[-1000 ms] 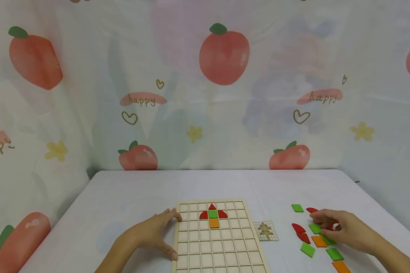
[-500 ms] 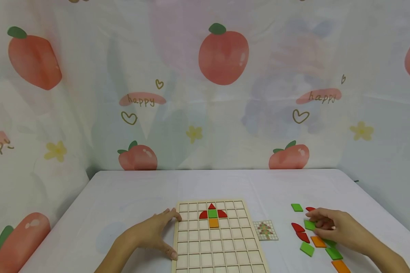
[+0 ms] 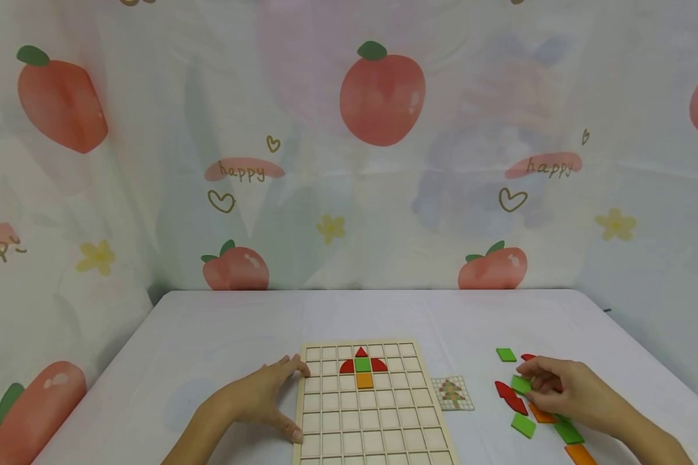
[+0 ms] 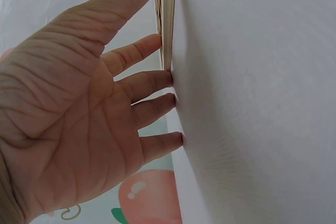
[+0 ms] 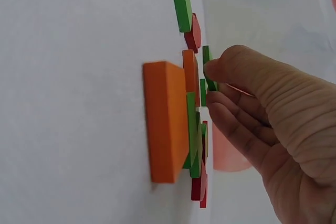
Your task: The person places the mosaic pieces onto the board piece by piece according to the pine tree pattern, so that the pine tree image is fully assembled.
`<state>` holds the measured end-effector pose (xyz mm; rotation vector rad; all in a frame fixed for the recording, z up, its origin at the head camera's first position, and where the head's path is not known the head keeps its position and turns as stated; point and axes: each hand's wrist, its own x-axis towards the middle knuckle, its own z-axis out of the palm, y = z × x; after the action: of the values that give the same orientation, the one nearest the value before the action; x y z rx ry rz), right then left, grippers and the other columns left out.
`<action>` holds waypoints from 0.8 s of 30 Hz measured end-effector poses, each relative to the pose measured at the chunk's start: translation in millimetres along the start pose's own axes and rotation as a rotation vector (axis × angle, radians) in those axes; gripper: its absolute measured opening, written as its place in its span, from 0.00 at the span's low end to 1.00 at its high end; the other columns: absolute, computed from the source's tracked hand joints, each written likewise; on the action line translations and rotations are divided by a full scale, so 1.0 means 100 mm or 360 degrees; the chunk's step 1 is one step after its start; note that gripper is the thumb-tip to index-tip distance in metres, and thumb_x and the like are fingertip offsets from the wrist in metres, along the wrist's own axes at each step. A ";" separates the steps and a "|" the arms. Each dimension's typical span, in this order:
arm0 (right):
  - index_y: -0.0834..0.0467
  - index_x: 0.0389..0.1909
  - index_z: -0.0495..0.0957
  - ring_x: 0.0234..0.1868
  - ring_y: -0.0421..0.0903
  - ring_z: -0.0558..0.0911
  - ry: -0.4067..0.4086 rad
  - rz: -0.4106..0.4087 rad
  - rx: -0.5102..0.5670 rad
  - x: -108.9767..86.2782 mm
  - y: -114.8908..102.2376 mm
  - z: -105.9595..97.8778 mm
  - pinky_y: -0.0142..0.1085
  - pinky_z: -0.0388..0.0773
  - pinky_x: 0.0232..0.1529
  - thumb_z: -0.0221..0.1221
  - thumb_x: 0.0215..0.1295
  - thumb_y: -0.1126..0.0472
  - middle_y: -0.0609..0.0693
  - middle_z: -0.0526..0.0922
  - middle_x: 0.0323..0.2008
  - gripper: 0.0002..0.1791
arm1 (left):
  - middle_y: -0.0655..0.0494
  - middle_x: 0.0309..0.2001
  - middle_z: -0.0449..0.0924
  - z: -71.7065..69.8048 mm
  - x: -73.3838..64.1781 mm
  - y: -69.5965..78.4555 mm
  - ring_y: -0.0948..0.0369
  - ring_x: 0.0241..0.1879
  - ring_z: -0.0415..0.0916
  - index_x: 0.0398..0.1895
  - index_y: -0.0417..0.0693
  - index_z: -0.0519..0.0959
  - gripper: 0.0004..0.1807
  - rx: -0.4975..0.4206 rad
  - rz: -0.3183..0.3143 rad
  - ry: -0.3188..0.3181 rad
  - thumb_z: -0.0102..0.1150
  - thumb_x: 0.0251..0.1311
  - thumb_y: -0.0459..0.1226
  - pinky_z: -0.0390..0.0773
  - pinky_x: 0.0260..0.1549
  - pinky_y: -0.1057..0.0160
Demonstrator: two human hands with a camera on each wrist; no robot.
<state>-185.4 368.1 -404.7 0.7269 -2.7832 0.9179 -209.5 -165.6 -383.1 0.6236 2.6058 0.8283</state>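
Observation:
A wooden grid board (image 3: pixel 329 422) bears red, green and orange tiles near its far end. My left hand (image 3: pixel 257 395) spreads along its left side, the thumb and a finger touching the frame; in the left wrist view the fingertips reach the board's edge (image 4: pixel 168 24). Over at the right, my right hand (image 3: pixel 578 391) pinches a green square tile (image 3: pixel 521 385) between thumb and fingers. The right wrist view shows this green tile (image 5: pixel 207 59) tilted just past the thumb tip. Below that hand lie orange (image 3: pixel 543 414) and green tiles, partly covered by it.
A small pattern card (image 3: pixel 453 392) with a tree picture lies against the board's right side. Red curved tiles (image 3: pixel 510 397), a green tile (image 3: pixel 523 425) and another green one (image 3: pixel 506 354) surround the right hand. A printed cloth backdrop stands behind the table.
My right hand has slid a little to the left, carrying the green square tile away from the loose pile toward the red pieces. The left hand and board stay in place.

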 end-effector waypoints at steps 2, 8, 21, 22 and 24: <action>0.64 0.45 0.81 0.32 0.33 0.78 0.0025 -0.0023 -0.0003 0.01 -0.03 0.01 0.24 0.81 0.33 0.73 0.56 0.70 0.41 0.85 0.37 0.16 | 0.37 0.78 0.57 0.00 0.00 0.00 0.33 0.77 0.49 0.59 0.62 0.69 0.46 0.0001 0.0015 -0.0003 0.87 0.34 0.49 0.54 0.70 0.27; 0.60 0.44 0.82 0.32 0.32 0.78 0.0063 -0.0105 -0.0036 0.08 -0.14 0.04 0.25 0.81 0.32 0.73 0.55 0.71 0.39 0.85 0.36 0.16 | 0.37 0.78 0.57 0.00 0.01 0.00 0.33 0.77 0.50 0.59 0.61 0.69 0.46 -0.0002 0.0030 -0.0016 0.87 0.36 0.49 0.55 0.69 0.27; 0.55 0.43 0.82 0.34 0.32 0.80 0.0063 -0.0288 -0.0016 0.37 -0.44 0.15 0.27 0.82 0.35 0.73 0.55 0.71 0.37 0.84 0.37 0.16 | 0.38 0.77 0.58 0.00 0.00 0.00 0.30 0.76 0.50 0.60 0.61 0.69 0.46 -0.0015 0.0021 -0.0006 0.87 0.35 0.49 0.56 0.68 0.26; 0.55 0.43 0.82 0.34 0.33 0.80 0.0057 -0.0298 -0.0004 0.39 -0.45 0.17 0.27 0.82 0.35 0.73 0.55 0.71 0.38 0.84 0.37 0.16 | 0.38 0.77 0.58 0.00 0.00 0.00 0.29 0.75 0.50 0.60 0.61 0.69 0.46 -0.0013 0.0022 -0.0003 0.87 0.35 0.49 0.57 0.68 0.26; 0.56 0.43 0.82 0.34 0.33 0.80 0.0045 -0.0322 0.0011 0.44 -0.49 0.20 0.27 0.82 0.35 0.72 0.56 0.71 0.39 0.84 0.37 0.16 | 0.38 0.77 0.59 0.00 0.00 0.00 0.29 0.75 0.50 0.60 0.61 0.69 0.46 -0.0005 0.0022 0.0004 0.87 0.35 0.49 0.58 0.67 0.26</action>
<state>-199.4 304.2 -383.6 0.9669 -2.6227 0.8914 -209.1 -165.8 -383.1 0.6406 2.6049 0.8376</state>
